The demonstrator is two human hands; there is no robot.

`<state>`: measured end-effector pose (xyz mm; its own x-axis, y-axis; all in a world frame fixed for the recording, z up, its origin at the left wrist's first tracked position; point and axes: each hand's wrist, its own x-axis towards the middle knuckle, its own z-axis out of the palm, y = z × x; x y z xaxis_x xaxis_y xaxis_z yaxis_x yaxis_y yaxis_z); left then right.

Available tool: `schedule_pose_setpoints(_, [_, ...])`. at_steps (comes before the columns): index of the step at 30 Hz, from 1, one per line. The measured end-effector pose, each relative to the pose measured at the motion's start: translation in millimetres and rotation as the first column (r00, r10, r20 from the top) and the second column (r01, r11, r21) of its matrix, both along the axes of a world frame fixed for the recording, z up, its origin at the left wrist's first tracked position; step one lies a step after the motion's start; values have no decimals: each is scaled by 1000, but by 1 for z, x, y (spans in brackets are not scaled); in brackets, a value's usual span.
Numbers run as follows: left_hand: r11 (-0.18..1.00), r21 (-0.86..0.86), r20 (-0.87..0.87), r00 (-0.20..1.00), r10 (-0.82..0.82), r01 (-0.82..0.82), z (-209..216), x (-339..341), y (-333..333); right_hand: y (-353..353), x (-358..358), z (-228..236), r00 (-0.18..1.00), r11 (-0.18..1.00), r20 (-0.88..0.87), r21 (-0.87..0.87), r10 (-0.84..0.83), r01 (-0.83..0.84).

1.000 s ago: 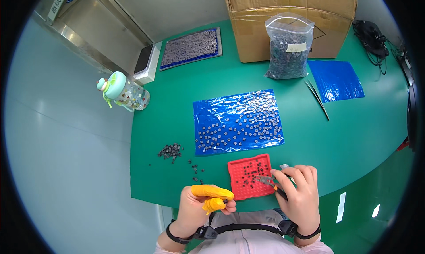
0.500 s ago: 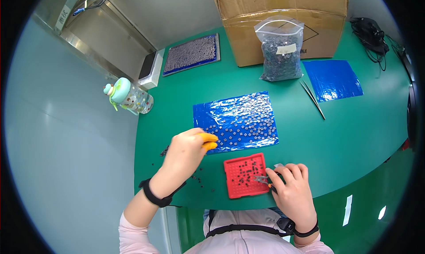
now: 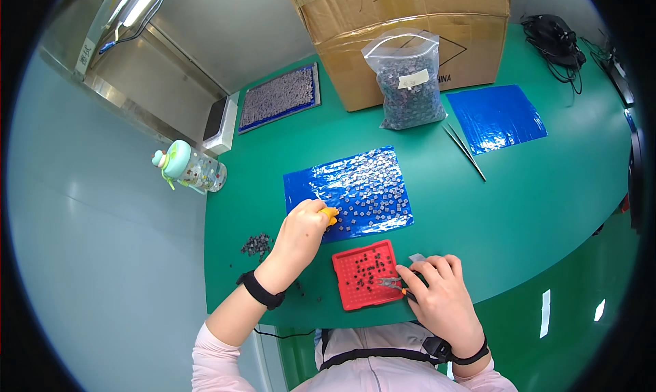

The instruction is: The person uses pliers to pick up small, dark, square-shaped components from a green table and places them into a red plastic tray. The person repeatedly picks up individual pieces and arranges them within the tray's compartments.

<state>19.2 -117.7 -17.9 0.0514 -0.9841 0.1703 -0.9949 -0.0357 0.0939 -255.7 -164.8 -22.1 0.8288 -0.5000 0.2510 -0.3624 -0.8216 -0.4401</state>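
Note:
My left hand (image 3: 302,233), with yellow finger cots on its thumb and forefinger, is closed in a pinch at the lower left part of a shiny blue sheet (image 3: 298,186). Whatever sits between those fingertips is too small or hidden to make out. Many small grey square pieces (image 3: 372,194) stick to the sheet, mostly toward its right side. My right hand (image 3: 443,295) grips small pliers (image 3: 391,282) with orange and black handles. Their jaws reach over a red tray (image 3: 348,300) that holds scattered small black pieces (image 3: 369,269).
Dark loose pieces (image 3: 255,244) lie heaped left of my left wrist. Tweezers (image 3: 465,153) and a second blue sheet (image 3: 502,122) are at right. Behind stand a zip bag of pieces (image 3: 410,95), a carton (image 3: 328,57), a filled panel (image 3: 277,98) and a bottle (image 3: 198,170).
The whole view has shifted and tilted slightly. My left hand's pinch has moved a little up over the blue sheet, uncovering more of the dark heap. My right hand keeps the pliers over the tray.

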Motion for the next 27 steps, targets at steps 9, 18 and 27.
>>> schedule_pose_setpoints(9, [998,-57,-40,999,9,-11,3,7,8,1,1,-7,1000,1000,12,5,-16,16])
schedule_pose_setpoints(18, [993,-64,-391,913,-114,96,45,-56,53,0,10,-1,1000,1000,4,9,-8,8])
schedule_pose_setpoints(27, [966,52,-398,882,253,-253,19,-56,102,5,19,9,999,999,20,14,-36,36])
